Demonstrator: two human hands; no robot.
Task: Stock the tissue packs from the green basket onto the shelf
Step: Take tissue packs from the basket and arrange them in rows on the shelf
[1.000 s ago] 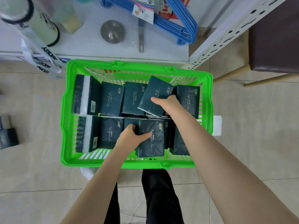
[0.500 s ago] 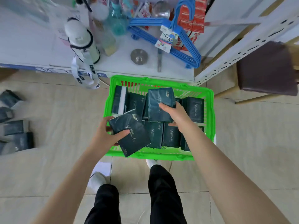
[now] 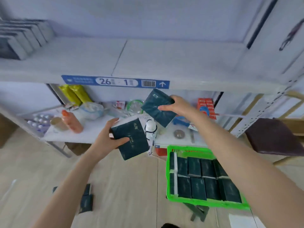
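Fingers point(image 3: 113, 121) of left hand point(image 3: 105, 139) grip one tissue pack point(image 3: 132, 142), midair before the lower shelf point(image 3: 92, 134) front edge. Right hand point(image 3: 180, 106) grips a second pack point(image 3: 156, 109), higher, just below the upper shelf point(image 3: 164, 63) front edge. Green basket point(image 3: 168, 171), floor right, holds spare packs point(image 3: 197, 186).

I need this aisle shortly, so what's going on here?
A person is stocking tissue packs. The left hand grips one dark pack and the right hand grips a second pack, both raised before the white shelf. The green basket on the floor holds many more packs.
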